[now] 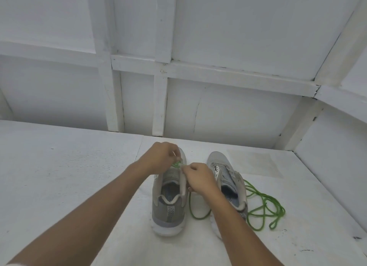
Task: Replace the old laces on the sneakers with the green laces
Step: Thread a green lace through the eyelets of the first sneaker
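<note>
Two grey sneakers stand side by side on a white surface, heels toward me. Over the toe end of the left sneaker (168, 208), my left hand (162, 158) pinches a green lace (177, 164) threaded through its front eyelets. My right hand (198, 178) is closed on the same lace at the sneaker's right side; a loop of it (193, 212) hangs between the shoes. The right sneaker (226, 178) has no lace in its eyelets that I can see. A second green lace (266, 208) lies coiled to its right.
The white table (69, 176) stretches wide to the left. A white panelled wall (218, 110) runs close behind the shoes, and an angled wall (327, 156) closes in on the right. A pale stain marks the table (256, 162) behind the right sneaker.
</note>
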Demonstrator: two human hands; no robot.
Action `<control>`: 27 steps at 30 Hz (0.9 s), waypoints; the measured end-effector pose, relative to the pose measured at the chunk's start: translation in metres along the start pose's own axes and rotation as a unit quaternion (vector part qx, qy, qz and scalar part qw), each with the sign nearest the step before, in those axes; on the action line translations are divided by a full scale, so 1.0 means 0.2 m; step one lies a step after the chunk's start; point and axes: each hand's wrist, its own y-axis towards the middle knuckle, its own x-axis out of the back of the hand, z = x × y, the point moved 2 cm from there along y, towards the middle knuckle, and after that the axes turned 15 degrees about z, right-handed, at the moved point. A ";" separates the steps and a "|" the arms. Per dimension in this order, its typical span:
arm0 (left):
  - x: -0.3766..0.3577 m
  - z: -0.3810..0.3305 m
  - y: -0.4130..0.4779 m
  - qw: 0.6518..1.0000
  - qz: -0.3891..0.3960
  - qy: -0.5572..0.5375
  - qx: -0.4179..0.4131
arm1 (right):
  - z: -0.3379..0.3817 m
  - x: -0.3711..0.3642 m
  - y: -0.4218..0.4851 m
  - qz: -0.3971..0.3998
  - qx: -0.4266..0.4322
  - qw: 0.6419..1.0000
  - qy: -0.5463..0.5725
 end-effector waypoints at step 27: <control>-0.10 0.01 0.06 0.999 0.005 0.021 0.023 | -0.10 -0.03 0.01 0.031 -0.060 0.937 0.343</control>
